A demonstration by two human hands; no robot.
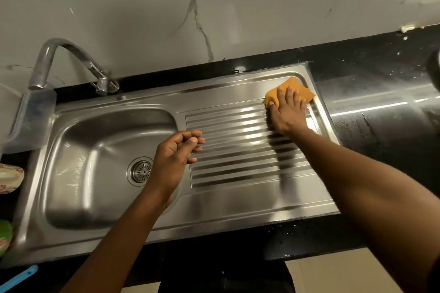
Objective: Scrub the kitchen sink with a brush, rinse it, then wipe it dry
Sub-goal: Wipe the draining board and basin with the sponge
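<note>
Two bare hands are over a stainless steel sink (214, 219) set in a glossy black bench (381, 93). The right hand (289, 112), in the upper right of the frame, lies palm down on an orange cloth (291, 87), its fingers (290, 94) straight and slightly spread, pressing the cloth flat against the far right corner of the ribbed drainboard (238, 150); the cloth's edges show beyond the fingertips and to either side, close to the sink's right rim. The left hand (173, 162) hovers in the middle of the frame, above the line where the basin (95, 150) meets the drainboard, its fingers loosely curled toward the thumb and holding nothing. Just left of that hand, the round drain strainer (142, 171) sits in the basin floor. A curved metal tap (59, 59) rises at the upper left behind the basin, its spout pointing down over a clear plastic container (33, 116) that stands at the sink's left edge. Behind the bench runs a pale marble-patterned wall (166, 7) with dark veins. Specks and droplets dot the bench to the right of the sink and along its front edge. At the lower left corner a blue plastic handle (19, 278) pokes into view; what it belongs to cannot be told.
</note>
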